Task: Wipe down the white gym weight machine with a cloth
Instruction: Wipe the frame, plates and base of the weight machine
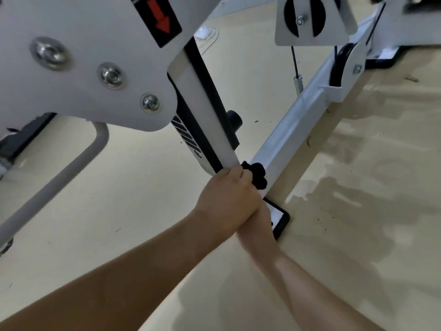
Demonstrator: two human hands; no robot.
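The pale beige floor (148, 187) carries dark specks and, on the right, wet patches (358, 192). The white weight machine (95, 68) fills the upper view. Its only label is a black sticker with a red downward arrow (162, 19), with no readable writing. The left hand (226, 199) has its fingers curled round a black cloth (256, 174), held where the slanted bar (202, 111) meets the low beam (298, 120). The right hand (257, 225) lies under it, its fingers hidden, so I cannot tell their state.
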